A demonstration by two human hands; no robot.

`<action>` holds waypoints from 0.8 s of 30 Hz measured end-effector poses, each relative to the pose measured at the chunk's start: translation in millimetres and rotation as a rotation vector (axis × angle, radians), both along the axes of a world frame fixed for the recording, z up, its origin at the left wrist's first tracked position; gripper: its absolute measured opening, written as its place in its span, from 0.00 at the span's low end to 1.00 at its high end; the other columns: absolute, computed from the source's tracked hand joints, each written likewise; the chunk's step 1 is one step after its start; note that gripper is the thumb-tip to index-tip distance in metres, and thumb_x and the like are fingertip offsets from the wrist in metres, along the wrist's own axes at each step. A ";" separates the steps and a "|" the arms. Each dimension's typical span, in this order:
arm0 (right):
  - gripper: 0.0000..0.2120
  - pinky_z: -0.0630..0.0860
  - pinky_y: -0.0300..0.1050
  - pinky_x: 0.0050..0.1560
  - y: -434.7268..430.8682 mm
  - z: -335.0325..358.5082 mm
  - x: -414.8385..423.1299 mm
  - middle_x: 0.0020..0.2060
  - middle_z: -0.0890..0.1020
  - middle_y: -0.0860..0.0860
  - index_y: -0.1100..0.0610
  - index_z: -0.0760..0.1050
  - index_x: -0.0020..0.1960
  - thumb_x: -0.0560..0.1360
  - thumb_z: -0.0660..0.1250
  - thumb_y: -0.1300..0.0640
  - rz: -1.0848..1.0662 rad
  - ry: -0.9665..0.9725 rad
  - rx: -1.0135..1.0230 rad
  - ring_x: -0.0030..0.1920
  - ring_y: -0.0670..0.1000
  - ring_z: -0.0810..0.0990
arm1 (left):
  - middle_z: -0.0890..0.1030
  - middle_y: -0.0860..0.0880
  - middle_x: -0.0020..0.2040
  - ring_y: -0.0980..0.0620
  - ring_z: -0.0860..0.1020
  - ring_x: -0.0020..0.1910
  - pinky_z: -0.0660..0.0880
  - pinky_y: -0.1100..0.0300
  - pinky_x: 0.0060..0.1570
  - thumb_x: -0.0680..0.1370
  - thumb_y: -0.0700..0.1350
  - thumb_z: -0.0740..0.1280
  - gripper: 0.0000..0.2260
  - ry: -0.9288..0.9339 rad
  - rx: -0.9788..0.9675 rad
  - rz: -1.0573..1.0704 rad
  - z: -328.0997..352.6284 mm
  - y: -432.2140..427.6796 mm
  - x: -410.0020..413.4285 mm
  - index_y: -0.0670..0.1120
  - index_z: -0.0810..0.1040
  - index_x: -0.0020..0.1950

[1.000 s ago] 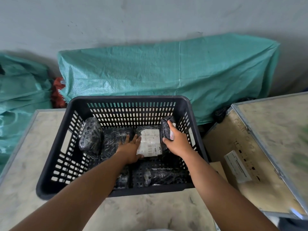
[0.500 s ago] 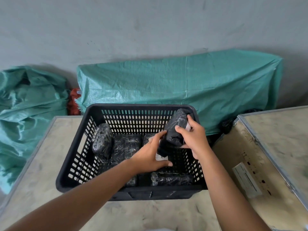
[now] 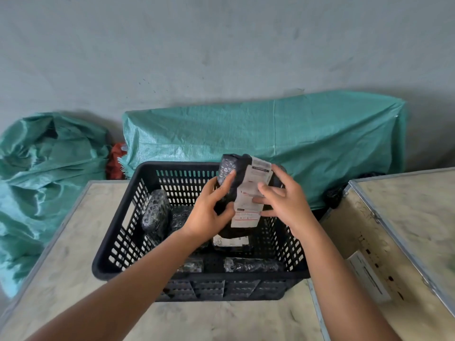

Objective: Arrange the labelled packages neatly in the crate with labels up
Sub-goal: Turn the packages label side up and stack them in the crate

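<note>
Head view. Crate (image 3: 138,207), black and slotted, stands on a pale worktop (image 3: 73,242) at centre frame. Above its 12 o'clock rim, 2 bare hands hold 1 black wrapped package (image 3: 230,173) upright, its white label (image 3: 251,195) turned toward the camera. Left hand (image 3: 209,212) closes on the package from 9 o'clock, thumb on the front face, fingers wrapped behind. Right hand (image 3: 285,203) grips from 3 o'clock, fingertips (image 3: 262,187) pressed on the label. Inside the crate, 1 wrapped package (image 3: 156,215) leans upright against the 9 o'clock wall; a flat package with label (image 3: 230,241) up lies beneath the held one; 2 more dark packages (image 3: 251,264) lie along the 6 o'clock wall, partly hidden by the left forearm. A further dark package lies on the floor toward 10 o'clock; its label cannot be seen. Green tarpaulin (image 3: 307,143) covers a bulk at 12 o'clock, beyond the crate. Wooden box (image 3: 398,230) with metal edging sits at 3 o'clock.
</note>
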State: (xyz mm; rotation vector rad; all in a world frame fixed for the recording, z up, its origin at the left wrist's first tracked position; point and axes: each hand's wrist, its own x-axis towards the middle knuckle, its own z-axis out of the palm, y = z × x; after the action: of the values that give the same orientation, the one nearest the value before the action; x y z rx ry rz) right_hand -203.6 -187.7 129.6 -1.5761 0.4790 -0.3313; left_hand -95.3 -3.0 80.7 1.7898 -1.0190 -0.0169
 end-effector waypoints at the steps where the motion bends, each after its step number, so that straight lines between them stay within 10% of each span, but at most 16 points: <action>1: 0.31 0.86 0.47 0.42 -0.1 -5.2 -1.9 0.52 0.88 0.43 0.44 0.66 0.79 0.79 0.73 0.54 -0.007 -0.011 -0.055 0.51 0.48 0.88 | 0.67 0.55 0.72 0.71 0.59 0.73 0.64 0.67 0.69 0.79 0.39 0.69 0.33 0.023 -0.035 0.015 1.0 1.2 1.2 0.71 0.65 0.75; 3: 0.27 0.85 0.45 0.51 -3.6 -17.1 -4.9 0.60 0.85 0.43 0.44 0.73 0.75 0.78 0.74 0.54 -0.018 -0.016 -0.219 0.56 0.45 0.86 | 0.66 0.60 0.69 0.77 0.62 0.68 0.67 0.73 0.65 0.80 0.37 0.68 0.29 0.123 -0.111 0.022 5.1 4.5 5.4 0.73 0.75 0.65; 6: 0.29 0.70 0.46 0.70 -11.6 -33.2 -6.1 0.71 0.72 0.40 0.37 0.72 0.74 0.76 0.75 0.49 0.038 0.059 -0.453 0.70 0.43 0.71 | 0.74 0.50 0.70 0.55 0.68 0.74 0.71 0.53 0.70 0.79 0.39 0.67 0.25 0.317 -0.111 0.048 9.8 7.7 17.6 0.68 0.78 0.65; 9: 0.36 0.64 0.48 0.77 -14.3 -42.6 -3.6 0.76 0.68 0.39 0.34 0.65 0.78 0.75 0.77 0.48 0.212 0.087 -0.320 0.76 0.41 0.65 | 0.83 0.51 0.62 0.47 0.81 0.62 0.82 0.54 0.54 0.78 0.41 0.67 0.22 0.579 -0.212 0.025 8.8 10.8 28.8 0.63 0.79 0.67; 16: 0.47 0.58 0.50 0.79 -20.3 -68.9 19.0 0.81 0.63 0.45 0.42 0.57 0.83 0.73 0.79 0.56 0.277 0.265 -0.316 0.80 0.47 0.59 | 0.80 0.61 0.62 0.64 0.81 0.55 0.79 0.68 0.48 0.82 0.35 0.59 0.24 0.748 0.001 0.017 -22.4 -4.2 50.7 0.54 0.72 0.75; 21: 0.52 0.67 0.38 0.63 -28.3 -101.5 39.2 0.82 0.60 0.48 0.43 0.50 0.84 0.72 0.80 0.59 0.340 0.447 -0.340 0.76 0.49 0.65 | 0.76 0.53 0.66 0.52 0.81 0.55 0.81 0.52 0.54 0.83 0.36 0.61 0.27 0.774 0.269 0.005 -57.2 -17.3 65.1 0.58 0.66 0.78; 24: 0.56 0.65 0.39 0.67 -31.2 -119.1 53.6 0.82 0.61 0.50 0.42 0.48 0.84 0.71 0.81 0.60 0.362 0.539 -0.378 0.79 0.53 0.63 | 0.72 0.54 0.69 0.53 0.79 0.58 0.81 0.61 0.51 0.80 0.40 0.69 0.34 0.722 0.435 -0.052 -77.3 -22.9 68.4 0.60 0.58 0.81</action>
State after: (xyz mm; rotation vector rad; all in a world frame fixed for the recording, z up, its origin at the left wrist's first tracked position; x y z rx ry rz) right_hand -149.9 -218.8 10.5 -2.0881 0.5474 0.3101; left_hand -26.9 -25.9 3.5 1.9069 -0.5502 -0.9099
